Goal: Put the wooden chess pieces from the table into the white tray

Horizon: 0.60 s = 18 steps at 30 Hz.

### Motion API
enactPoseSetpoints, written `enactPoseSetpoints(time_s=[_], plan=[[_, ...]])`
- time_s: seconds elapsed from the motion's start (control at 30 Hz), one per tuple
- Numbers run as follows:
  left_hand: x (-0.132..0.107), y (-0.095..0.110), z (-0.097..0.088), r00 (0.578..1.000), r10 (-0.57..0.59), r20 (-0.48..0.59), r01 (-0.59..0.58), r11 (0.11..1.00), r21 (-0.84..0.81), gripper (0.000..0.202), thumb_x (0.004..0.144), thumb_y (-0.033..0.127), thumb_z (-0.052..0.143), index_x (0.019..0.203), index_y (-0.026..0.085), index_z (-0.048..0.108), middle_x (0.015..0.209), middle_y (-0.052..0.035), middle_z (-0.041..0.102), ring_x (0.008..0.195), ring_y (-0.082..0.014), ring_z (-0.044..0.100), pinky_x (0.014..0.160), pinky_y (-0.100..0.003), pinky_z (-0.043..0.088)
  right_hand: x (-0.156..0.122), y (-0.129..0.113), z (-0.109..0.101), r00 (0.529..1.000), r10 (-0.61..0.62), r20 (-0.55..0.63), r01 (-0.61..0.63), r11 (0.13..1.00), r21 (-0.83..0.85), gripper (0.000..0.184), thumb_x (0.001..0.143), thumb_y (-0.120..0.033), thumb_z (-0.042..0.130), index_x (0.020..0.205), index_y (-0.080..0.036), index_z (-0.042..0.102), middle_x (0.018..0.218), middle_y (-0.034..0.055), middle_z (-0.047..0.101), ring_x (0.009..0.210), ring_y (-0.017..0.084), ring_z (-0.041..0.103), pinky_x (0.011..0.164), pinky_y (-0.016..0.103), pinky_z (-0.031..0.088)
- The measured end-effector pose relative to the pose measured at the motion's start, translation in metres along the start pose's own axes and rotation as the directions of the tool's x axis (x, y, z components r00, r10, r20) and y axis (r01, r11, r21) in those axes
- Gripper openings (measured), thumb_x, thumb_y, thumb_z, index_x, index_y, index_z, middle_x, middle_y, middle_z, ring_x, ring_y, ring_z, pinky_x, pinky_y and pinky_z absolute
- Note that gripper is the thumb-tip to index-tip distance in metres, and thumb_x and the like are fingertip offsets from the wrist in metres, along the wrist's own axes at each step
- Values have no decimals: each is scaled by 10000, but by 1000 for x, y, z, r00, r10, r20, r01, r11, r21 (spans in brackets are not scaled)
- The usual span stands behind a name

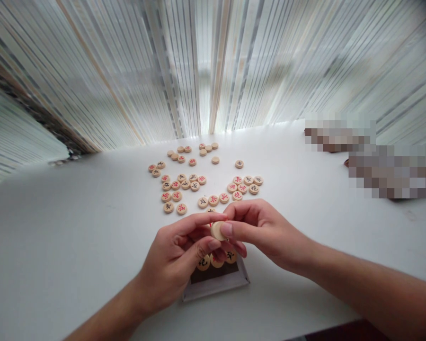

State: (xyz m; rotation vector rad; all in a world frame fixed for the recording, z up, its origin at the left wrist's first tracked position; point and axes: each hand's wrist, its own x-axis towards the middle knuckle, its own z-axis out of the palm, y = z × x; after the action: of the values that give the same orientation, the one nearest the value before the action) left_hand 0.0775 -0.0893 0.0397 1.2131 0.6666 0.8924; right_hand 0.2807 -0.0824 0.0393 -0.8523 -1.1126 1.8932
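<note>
My left hand [177, 253] and my right hand [270, 232] meet over a shallow box, both closed on one round wooden Chinese chess piece [217, 231]. Its plain pale face is turned toward me. The right thumb presses on that face, while the left thumb and fingers close about its edge. Some fingertips are hidden behind the piece. Below my hands lies the light-rimmed box [218, 287] with a dark bottom. Several pieces show in it, among them a black-marked piece [203, 262] and another black-marked piece [230, 256]; my fingers partly cover them.
Beyond my hands, several Chinese chess pieces [185, 184] with red or black characters lie scattered on the white table [92, 227]; a few show blank faces. A striped curtain [206, 66] hangs along the far edge. Pixelated objects [390, 173] lie at the right.
</note>
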Motion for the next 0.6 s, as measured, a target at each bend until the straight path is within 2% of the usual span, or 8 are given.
enactPoseSetpoints(time_s=[0.13,0.37,0.6], plan=[[0,1,2,1000,20,4,-20,1000,6,229,1018,163,764,1230,216,831,836,-30,853,737,-107,781,732,-157,645,-1,1,1,1000,1,24,-3,998,66,372,744,-342,1014,767,-140,703,669,23,750,583,99,659,528,165,475],[-1,-1,0,999,37,8,-38,998,58,234,1019,183,767,1243,217,830,878,-40,865,775,-108,799,723,-122,627,-2,-1,2,1000,12,26,-14,997,79,364,749,-327,1015,757,-130,709,662,27,749,589,101,664,533,166,479],[-3,-1,-1,1000,-6,-30,8,998,54,226,1005,206,786,1228,184,817,836,-47,855,750,-137,808,741,-180,666,-2,-1,0,999,52,10,-53,992,112,373,654,-273,1063,778,-134,739,675,26,767,596,110,679,547,182,503]])
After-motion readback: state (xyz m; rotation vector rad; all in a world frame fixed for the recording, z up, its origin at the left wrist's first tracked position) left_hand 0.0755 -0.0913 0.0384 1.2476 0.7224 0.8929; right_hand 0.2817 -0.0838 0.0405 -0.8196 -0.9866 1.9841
